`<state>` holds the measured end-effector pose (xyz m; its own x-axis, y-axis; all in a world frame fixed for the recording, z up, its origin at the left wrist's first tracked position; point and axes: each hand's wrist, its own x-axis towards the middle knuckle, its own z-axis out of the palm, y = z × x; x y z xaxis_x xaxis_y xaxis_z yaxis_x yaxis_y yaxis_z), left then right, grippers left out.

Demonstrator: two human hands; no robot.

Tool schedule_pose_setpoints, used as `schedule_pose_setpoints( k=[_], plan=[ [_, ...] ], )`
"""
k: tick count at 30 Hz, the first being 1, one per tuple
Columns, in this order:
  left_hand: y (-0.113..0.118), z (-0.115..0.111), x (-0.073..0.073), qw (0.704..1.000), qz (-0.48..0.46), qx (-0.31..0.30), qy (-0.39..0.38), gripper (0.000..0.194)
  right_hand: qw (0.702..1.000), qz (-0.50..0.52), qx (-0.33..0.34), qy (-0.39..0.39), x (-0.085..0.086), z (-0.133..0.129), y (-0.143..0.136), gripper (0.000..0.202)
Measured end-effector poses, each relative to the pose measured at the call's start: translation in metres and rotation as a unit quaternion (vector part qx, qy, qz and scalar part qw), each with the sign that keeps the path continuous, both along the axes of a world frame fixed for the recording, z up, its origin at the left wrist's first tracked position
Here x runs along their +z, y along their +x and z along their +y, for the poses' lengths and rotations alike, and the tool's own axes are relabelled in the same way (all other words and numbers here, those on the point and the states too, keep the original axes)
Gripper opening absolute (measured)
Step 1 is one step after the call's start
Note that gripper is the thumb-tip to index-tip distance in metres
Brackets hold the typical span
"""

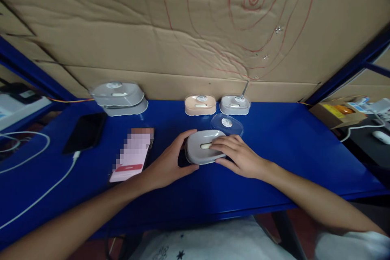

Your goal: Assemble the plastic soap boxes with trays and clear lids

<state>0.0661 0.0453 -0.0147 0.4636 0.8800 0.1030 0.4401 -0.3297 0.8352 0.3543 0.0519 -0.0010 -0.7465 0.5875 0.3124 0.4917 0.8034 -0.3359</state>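
A grey oval dish (195, 146) is between my two hands above the blue table. My left hand (170, 162) grips its left end, thumb at the near side and fingers at the far side. My right hand (239, 156) reaches over the right end, its fingertips on a small pale oblong piece (206, 146) in the middle of the dish and its thumb by the near rim. Just behind lies a clear oval lid (219, 122) with a round sticker, partly hidden by the dish and my right hand.
Along the cardboard wall stand stacked grey lidded boxes (118, 98), a peach box (200, 107) and another grey box (234, 107). A lit phone (131, 156) and a dark phone (87, 130) with a white cable lie left. A carton (332, 113) sits at right.
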Motion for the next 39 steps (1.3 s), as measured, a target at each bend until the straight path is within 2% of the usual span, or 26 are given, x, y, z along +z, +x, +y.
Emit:
schedule_pose_setpoints(
  k=[3, 8, 13, 16, 19, 22, 25, 28, 30, 32, 35, 37, 39],
  plan=[
    [-0.001, -0.001, -0.001, 0.999, 0.027, -0.014, 0.018, 0.091, 0.999, -0.023, 0.003, 0.026, 0.000, -0.001, -0.002, 0.054],
    [-0.005, -0.001, 0.005, 0.996, 0.078, -0.042, 0.019, 0.090, 0.998, -0.017, 0.001, 0.068, -0.004, -0.006, -0.008, 0.036],
    [-0.008, 0.001, 0.005, 0.997, 0.062, -0.037, -0.011, 0.099, 0.997, 0.076, -0.028, 0.019, -0.005, -0.005, -0.006, 0.030],
    [-0.008, 0.001, 0.002, 0.998, 0.044, -0.044, -0.015, 0.110, 0.986, 0.147, -0.076, -0.035, -0.004, -0.002, -0.003, 0.032],
    [-0.007, -0.001, 0.004, 0.998, -0.002, -0.052, -0.029, 0.117, 0.942, 0.269, -0.170, -0.110, -0.006, 0.005, 0.002, 0.040],
    [-0.005, -0.001, 0.009, 0.997, -0.039, -0.029, -0.055, 0.106, 0.891, 0.352, -0.248, -0.146, -0.011, 0.016, 0.009, 0.049],
    [-0.003, 0.001, 0.013, 0.986, -0.119, 0.017, -0.117, 0.094, 0.861, 0.394, -0.269, -0.178, -0.016, 0.023, 0.014, 0.046],
    [-0.003, 0.006, 0.017, 0.956, -0.211, 0.078, -0.186, 0.082, 0.843, 0.413, -0.264, -0.222, -0.018, 0.024, 0.014, 0.043],
    [-0.003, 0.007, 0.018, 0.940, -0.251, 0.109, -0.203, 0.073, 0.848, 0.407, -0.257, -0.224, -0.017, 0.022, 0.011, 0.044],
    [-0.003, 0.007, 0.019, 0.935, -0.269, 0.115, -0.202, 0.070, 0.853, 0.401, -0.251, -0.220, -0.015, 0.019, 0.008, 0.043],
    [-0.002, 0.005, 0.019, 0.949, -0.246, 0.096, -0.173, 0.075, 0.869, 0.386, -0.239, -0.197, -0.009, 0.010, 0.004, 0.038],
    [0.000, 0.002, 0.019, 0.960, -0.227, 0.081, -0.145, 0.079, 0.898, 0.355, -0.204, -0.158, -0.006, 0.001, 0.001, 0.028],
    [0.001, 0.000, 0.018, 0.965, -0.225, 0.064, -0.122, 0.083, 0.936, 0.306, -0.130, -0.113, -0.003, -0.009, -0.002, 0.014]
  ],
)
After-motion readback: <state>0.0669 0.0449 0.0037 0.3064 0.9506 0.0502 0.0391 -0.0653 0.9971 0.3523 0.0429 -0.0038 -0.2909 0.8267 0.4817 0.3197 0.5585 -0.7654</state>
